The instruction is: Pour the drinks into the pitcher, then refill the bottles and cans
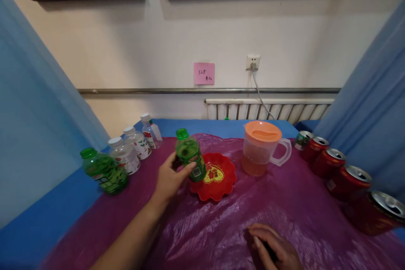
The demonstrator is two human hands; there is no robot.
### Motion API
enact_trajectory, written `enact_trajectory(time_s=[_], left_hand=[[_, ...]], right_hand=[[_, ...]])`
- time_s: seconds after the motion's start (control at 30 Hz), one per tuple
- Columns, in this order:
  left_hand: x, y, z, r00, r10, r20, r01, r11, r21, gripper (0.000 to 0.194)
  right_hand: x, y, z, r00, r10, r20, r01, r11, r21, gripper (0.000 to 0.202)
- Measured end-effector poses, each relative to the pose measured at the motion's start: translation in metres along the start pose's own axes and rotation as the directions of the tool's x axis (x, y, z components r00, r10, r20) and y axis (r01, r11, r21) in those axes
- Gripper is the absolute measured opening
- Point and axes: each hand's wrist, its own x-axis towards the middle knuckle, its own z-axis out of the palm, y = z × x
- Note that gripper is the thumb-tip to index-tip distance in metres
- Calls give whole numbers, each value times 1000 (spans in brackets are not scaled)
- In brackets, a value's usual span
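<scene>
My left hand [172,175] is closed around a green plastic bottle [190,156], which leans slightly over the left side of a red scalloped plate [228,183]. Green shows at the bottle's neck; I cannot tell whether a cap is on it. The plate has a yellow heart-shaped print in its middle. Low in the view, my right hand [275,247] rests on the purple plastic sheet [202,236], its fingers curled in and nothing visible in them. Behind it stands a clear pitcher [257,156] with an orange lid, a handle on the right and some orange-tinted liquid inside.
On the left, another green bottle [106,173] stands beside several clear white-capped bottles [137,143]. A row of drink cans, mostly red [349,181], lines the right edge. A wall with a pink note [204,74] and a radiator [268,109] lie beyond; blue curtains [373,76] hang at both sides.
</scene>
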Motion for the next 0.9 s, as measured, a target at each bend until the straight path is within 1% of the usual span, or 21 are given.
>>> enact_trajectory(time_s=[0.07,0.13,0.23,0.3,0.37,0.4,0.47,0.5,0.57,0.63,0.67,0.7,0.77,0.83,0.9], left_hand=[[12,-8,15,997,-6,72,7,1000,-18,62],[20,-19,25,994,-2,108,2,1000,-5,64],[26,-38,30,994,48,96,-57,994,92,63],[27,-51,30,993,96,67,-107,978,177,60],[27,-61,28,988,144,63,-155,958,240,57],[26,-65,27,983,166,72,-180,948,262,56],[24,-70,26,975,205,87,-222,928,300,58],[23,-71,26,971,220,89,-237,918,318,59],[20,-73,27,965,247,86,-261,903,342,63],[17,-74,30,959,268,91,-283,895,346,64],[16,-75,31,956,276,95,-292,893,342,63],[15,-75,31,954,282,101,-300,893,336,61],[14,-77,32,953,285,105,-304,896,323,59],[13,-79,31,955,279,97,-296,902,315,58],[13,-80,30,955,280,101,-298,904,306,57]], right_hand=[[-1,2,2,1000,9,-20,-9,1000,-24,19],[1,3,-1,999,10,-31,-12,998,-63,19],[4,5,-16,1000,0,30,4,988,-155,17],[7,7,-31,997,67,28,-59,972,-229,22],[14,9,-45,985,163,-56,-172,950,-263,34],[20,11,-50,971,212,-110,-234,938,-256,40],[39,18,-57,927,289,-238,-340,917,-210,48],[51,23,-59,894,318,-315,-384,907,-172,53],[80,37,-60,812,366,-454,-444,893,-73,64],[111,54,-59,740,420,-526,-468,883,47,74],[125,62,-59,706,456,-542,-476,872,114,76],[138,69,-59,686,490,-538,-483,859,166,77],[158,79,-58,686,518,-511,-492,848,198,68],[169,84,-56,712,515,-477,-490,851,188,56],[174,85,-53,731,508,-456,-477,858,191,52]])
